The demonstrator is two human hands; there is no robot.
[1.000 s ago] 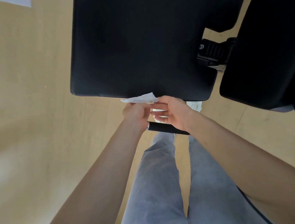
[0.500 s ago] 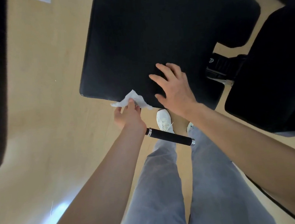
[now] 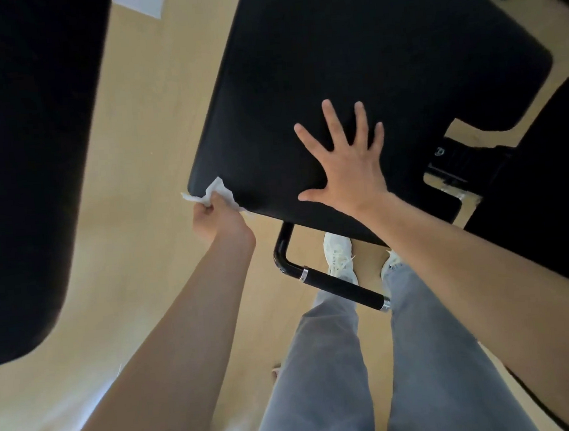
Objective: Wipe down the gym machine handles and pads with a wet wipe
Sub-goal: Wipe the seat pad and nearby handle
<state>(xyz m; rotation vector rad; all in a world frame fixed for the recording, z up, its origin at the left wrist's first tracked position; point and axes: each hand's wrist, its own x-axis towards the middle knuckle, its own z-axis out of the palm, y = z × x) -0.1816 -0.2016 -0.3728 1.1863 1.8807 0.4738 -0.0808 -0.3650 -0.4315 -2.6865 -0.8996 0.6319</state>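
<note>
At the near left corner of the black pad (image 3: 365, 53), the person's left hand (image 3: 219, 219) has its fingers curled round a crumpled white wet wipe (image 3: 221, 191), bunching it in the fist. The wipe sticks out above the knuckles and lies against the pad's rounded corner, part of it over the padding and part hanging past the edge above the wooden floor (image 3: 136, 194). The right hand (image 3: 347, 165) lies palm-down on the same pad close to its near edge, well to the right of the wipe, with all five fingers straight and spread wide and nothing held. Below the near edge, a bent black handle (image 3: 343, 289) with chrome rings at both ends of its grip juts out between the two forearms, and neither hand touches it. White shoes (image 3: 339, 251) and grey trousers (image 3: 325, 383) show beneath it. Another large dark pad (image 3: 24, 169) fills the left side of the view.
</note>
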